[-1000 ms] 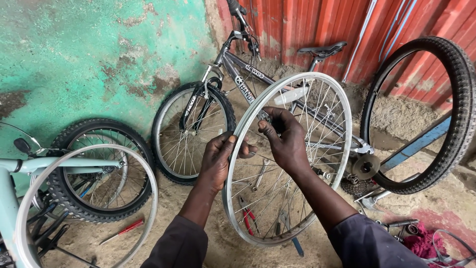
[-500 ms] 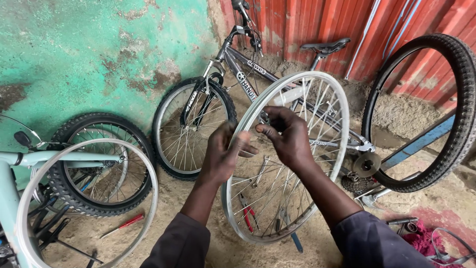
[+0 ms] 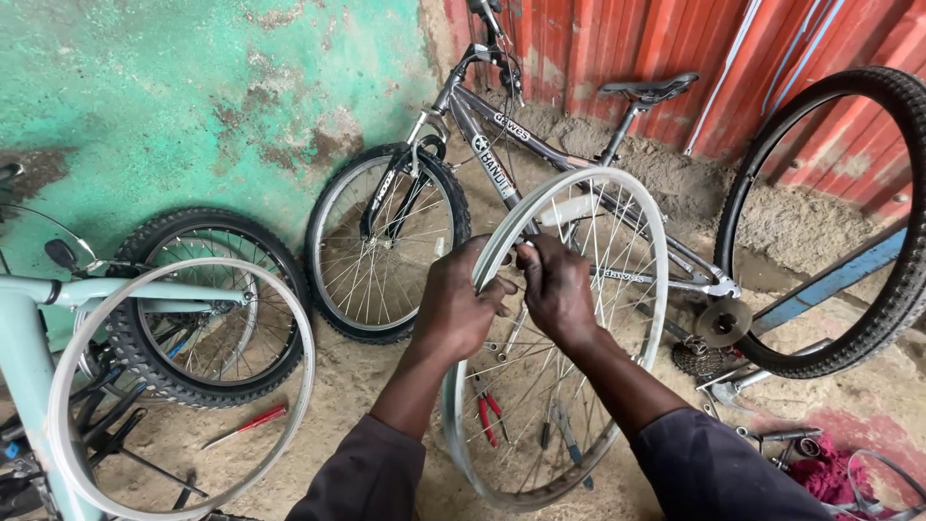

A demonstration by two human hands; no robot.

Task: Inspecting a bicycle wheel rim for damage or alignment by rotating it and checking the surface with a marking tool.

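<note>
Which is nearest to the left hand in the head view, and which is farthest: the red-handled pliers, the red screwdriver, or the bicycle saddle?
From the left hand:
1. Red-handled pliers, on the sand just below the hand, seen through the spokes.
2. Red screwdriver, on the ground to the lower left.
3. Bicycle saddle, up at the right, by the red wall.

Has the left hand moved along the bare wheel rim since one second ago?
Cannot tell: the left hand holds the bare wheel rim at much the same place; the camera itself shifted.
</note>
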